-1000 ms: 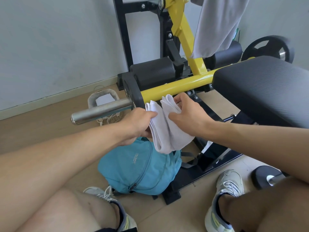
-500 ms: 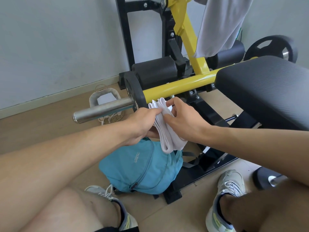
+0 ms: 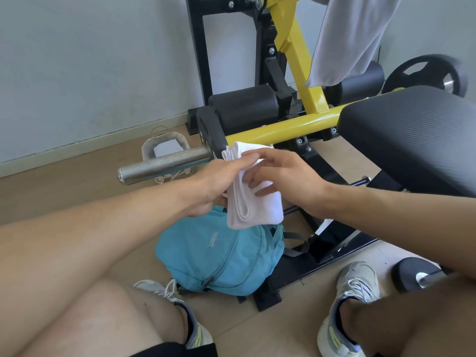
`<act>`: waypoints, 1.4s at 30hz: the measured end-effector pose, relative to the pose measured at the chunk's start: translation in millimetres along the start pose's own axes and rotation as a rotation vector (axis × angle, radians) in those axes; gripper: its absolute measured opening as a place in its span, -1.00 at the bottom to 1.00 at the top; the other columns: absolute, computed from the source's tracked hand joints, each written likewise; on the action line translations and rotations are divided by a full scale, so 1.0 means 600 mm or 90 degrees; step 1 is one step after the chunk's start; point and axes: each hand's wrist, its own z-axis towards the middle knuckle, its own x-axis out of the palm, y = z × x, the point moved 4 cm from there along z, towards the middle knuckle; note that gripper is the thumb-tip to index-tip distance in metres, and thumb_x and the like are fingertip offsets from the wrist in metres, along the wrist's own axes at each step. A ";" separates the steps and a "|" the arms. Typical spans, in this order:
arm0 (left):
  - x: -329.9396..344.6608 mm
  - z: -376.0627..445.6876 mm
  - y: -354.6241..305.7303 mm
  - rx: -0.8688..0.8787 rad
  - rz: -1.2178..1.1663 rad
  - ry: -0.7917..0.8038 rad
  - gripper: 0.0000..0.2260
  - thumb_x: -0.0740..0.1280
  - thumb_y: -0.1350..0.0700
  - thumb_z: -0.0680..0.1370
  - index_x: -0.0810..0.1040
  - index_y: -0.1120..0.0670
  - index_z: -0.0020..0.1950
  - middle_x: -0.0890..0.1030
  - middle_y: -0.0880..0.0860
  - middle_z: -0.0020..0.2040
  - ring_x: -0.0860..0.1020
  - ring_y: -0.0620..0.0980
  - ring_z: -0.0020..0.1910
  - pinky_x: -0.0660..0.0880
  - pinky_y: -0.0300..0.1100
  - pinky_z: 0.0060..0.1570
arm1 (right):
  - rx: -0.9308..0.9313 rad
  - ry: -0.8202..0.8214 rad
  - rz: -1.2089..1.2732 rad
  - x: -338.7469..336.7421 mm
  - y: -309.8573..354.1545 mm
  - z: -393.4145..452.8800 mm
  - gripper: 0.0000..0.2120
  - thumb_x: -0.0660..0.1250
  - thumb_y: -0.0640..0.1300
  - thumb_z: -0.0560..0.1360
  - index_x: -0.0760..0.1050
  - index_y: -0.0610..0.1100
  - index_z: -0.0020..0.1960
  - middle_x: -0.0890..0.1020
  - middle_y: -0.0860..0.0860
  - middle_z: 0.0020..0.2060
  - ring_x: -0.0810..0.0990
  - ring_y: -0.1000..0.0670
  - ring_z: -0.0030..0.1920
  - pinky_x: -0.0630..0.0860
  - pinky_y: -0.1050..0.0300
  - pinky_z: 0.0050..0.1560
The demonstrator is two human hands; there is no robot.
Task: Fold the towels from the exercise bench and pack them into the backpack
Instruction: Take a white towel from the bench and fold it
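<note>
A small white towel (image 3: 253, 204), folded into several layers, hangs in the air above the teal backpack (image 3: 221, 256). My left hand (image 3: 216, 184) grips its left edge, thumb on top. On the towel's right side my right hand (image 3: 286, 176) lies flat with its fingers spread. The backpack rests on the floor between my feet, against the bench's black base. A grey towel (image 3: 353, 34) hangs from the yellow frame at the top right. The black bench pad (image 3: 412, 135) on the right carries no towel.
A steel weight bar (image 3: 164, 164) juts left from the yellow frame (image 3: 283, 127), just behind my hands. A small woven basket (image 3: 164, 148) stands by the wall. Weight plates sit at the right, one high (image 3: 427, 73) and one on the floor (image 3: 417, 276).
The towel has been folded over once more into a narrower stack. My right hand has gone from pinching its top edge to lying flat on its side.
</note>
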 end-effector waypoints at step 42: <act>-0.038 -0.003 0.004 -0.083 -0.135 0.095 -0.69 0.38 0.25 0.60 0.55 0.20 0.34 0.73 0.13 -0.06 0.71 0.08 -0.24 0.64 -0.12 -0.33 | 0.152 0.077 0.139 -0.088 -0.060 0.019 -0.56 0.36 -0.33 0.58 0.53 0.03 0.38 0.69 -0.06 0.22 0.64 -0.17 0.26 0.53 -0.23 0.34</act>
